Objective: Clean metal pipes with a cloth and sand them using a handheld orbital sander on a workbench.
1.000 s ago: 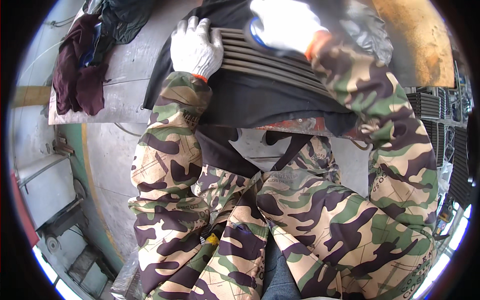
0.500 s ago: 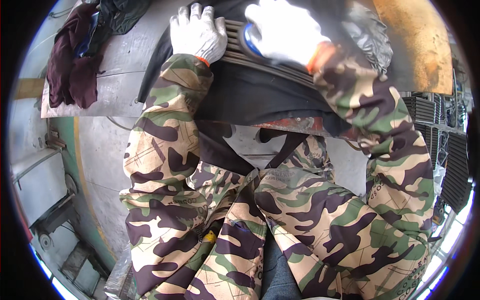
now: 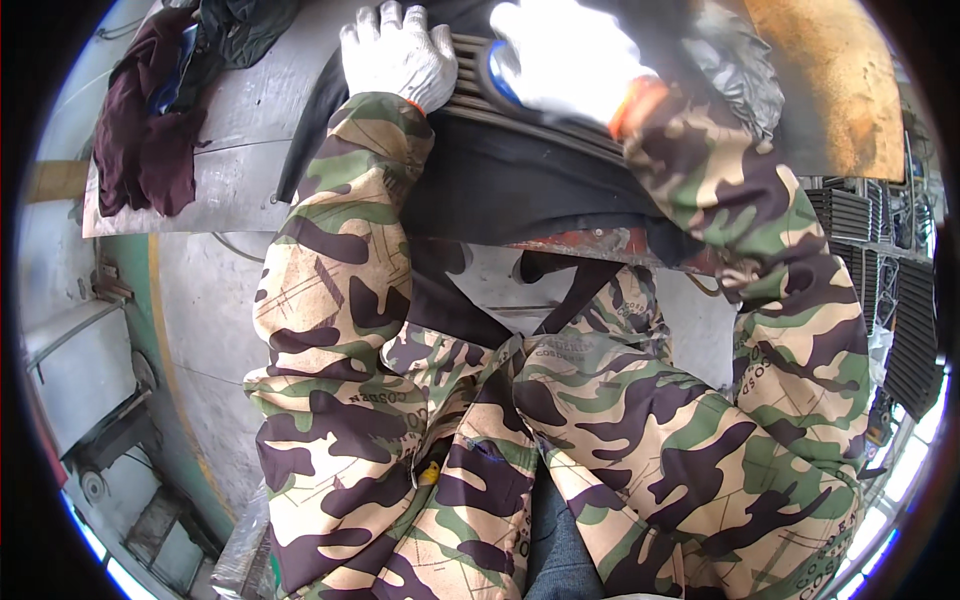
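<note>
Two gloved hands worked on a ribbed panel at the twelve o'clock edge of the view.

The grey metal workbench (image 3: 240, 150) filled the top, a rusty orange steel plate (image 3: 830, 80) lying at one o'clock and a bundle of dark maroon cloth (image 3: 140, 130) at ten o'clock. On black sheeting lay the flat grey ribbed metal panel (image 3: 470, 90), its long axis running from eleven o'clock down towards two o'clock. The left hand (image 3: 395, 55), in a white knit glove, rested flat and open on its near end. The right hand (image 3: 570, 65), gloved likewise, was curled over a blue object (image 3: 492, 75); its grip could not be told.
</note>
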The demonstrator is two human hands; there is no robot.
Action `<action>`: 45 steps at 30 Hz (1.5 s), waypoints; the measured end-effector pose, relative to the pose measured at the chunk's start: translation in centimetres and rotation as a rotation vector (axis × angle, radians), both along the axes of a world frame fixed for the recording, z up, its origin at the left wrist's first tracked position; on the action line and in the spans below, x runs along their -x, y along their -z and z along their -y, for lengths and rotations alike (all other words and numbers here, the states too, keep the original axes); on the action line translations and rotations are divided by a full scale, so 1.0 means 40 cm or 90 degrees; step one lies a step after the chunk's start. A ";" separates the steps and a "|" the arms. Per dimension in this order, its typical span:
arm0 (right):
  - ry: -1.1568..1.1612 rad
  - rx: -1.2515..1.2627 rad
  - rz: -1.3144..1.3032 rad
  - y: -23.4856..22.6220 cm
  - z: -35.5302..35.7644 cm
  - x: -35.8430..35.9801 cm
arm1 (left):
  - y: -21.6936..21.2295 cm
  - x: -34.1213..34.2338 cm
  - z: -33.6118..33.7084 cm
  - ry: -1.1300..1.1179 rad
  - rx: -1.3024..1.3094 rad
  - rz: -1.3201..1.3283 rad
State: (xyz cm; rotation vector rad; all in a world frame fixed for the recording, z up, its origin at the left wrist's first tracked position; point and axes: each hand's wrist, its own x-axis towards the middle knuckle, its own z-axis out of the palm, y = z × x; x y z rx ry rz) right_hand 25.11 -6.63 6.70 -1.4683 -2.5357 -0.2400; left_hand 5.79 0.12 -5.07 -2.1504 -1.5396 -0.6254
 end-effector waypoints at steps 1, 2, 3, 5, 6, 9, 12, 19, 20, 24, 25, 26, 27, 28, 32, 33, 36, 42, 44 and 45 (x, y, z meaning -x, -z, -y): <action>-0.004 0.022 0.005 -0.003 0.000 0.001 | 0.000 -0.001 -0.001 0.003 0.001 0.009; -0.024 0.027 -0.002 -0.007 0.001 0.003 | -0.001 -0.002 -0.001 0.005 0.001 0.022; -0.027 0.030 0.003 -0.008 0.000 0.004 | 0.000 -0.003 -0.002 0.002 0.004 0.027; -0.012 0.013 -0.011 -0.010 -0.007 0.006 | -0.003 -0.007 -0.007 -0.010 0.011 -0.005; 0.015 -0.011 0.016 -0.009 -0.010 0.006 | -0.005 -0.009 -0.008 -0.008 -0.019 0.004; 0.024 -0.035 0.019 -0.006 -0.019 0.001 | -0.012 -0.015 -0.004 -0.015 0.002 0.014; -0.020 -0.022 0.018 0.003 -0.020 -0.011 | -0.018 -0.024 0.006 -0.008 0.050 0.120; 0.019 -0.090 0.019 0.002 -0.034 -0.017 | -0.028 -0.034 0.014 -0.007 0.062 0.130; 0.013 -0.067 0.015 0.004 -0.027 -0.019 | -0.028 -0.033 0.017 -0.004 0.061 0.128; 0.018 -0.010 0.028 0.011 -0.032 -0.033 | -0.021 -0.022 0.021 0.012 0.050 0.128; 0.037 -0.024 0.027 0.011 -0.040 -0.037 | -0.020 -0.018 0.020 0.020 0.050 0.127; 0.059 -0.025 0.032 0.008 -0.049 -0.040 | -0.020 -0.010 0.019 0.040 0.018 0.068; 0.081 -0.027 0.039 0.005 -0.059 -0.042 | -0.020 -0.003 0.018 0.057 -0.012 0.009; 0.079 -0.035 0.040 0.004 -0.057 -0.046 | -0.014 0.001 0.028 0.067 -0.052 0.017; 0.069 0.015 0.039 0.009 -0.041 -0.054 | 0.001 0.025 0.047 0.129 -0.058 -0.008; 0.038 0.009 0.039 0.015 -0.030 -0.057 | 0.003 0.026 0.047 0.128 -0.057 -0.007; 0.024 -0.028 0.016 0.031 -0.030 -0.065 | 0.005 0.020 0.040 0.134 -0.092 0.047; 0.016 -0.032 0.005 0.036 -0.044 -0.083 | -0.004 0.022 0.041 0.136 -0.021 0.100; 0.020 -0.013 0.010 0.035 -0.036 -0.077 | 0.002 0.026 0.039 0.144 -0.033 0.115; 0.035 -0.009 0.013 0.033 -0.043 -0.076 | -0.001 0.023 0.033 0.161 -0.068 0.112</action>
